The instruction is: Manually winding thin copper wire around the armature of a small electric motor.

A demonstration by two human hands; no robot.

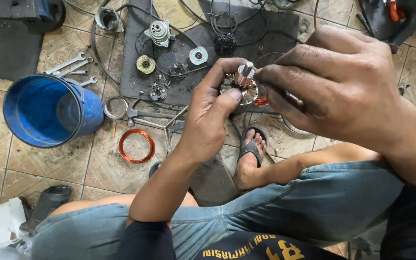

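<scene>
- Left hand (208,115) wrapped around a small motor armature (242,83), thumb pressed on its winding, copper commutator and steel shaft pointing up.
- Right hand (335,82) pinched shut at the armature's shaft end, fingertips touching the top; what, if anything, sits between them cannot be told.
- Armature held up in the air above a dark rubber mat (280,26) on tiled floor, approx. over the mat's near edge.
- Spread on the mat beyond the armature: round metal motor parts, a brass-coloured disc (146,64), a white end plate (198,56), a dark wire tangle (225,42), black cables.
- Left of the armature, off the mat: blue bucket (49,110) lying on its side, mouth toward camera; spanners (71,65) just beyond it.
- Between bucket and armature: hammer (138,114), steel ring, coil of copper wire (136,146) flat on tiles.
- Below the armature: sandalled foot (250,154), bent knees in blue jeans closing off the near side.
- Right of the armature, view blocked by the right hand & forearm.
- Open tile mainly near-left of the armature, below the bucket & around the copper coil; far side crowded w/ parts.
</scene>
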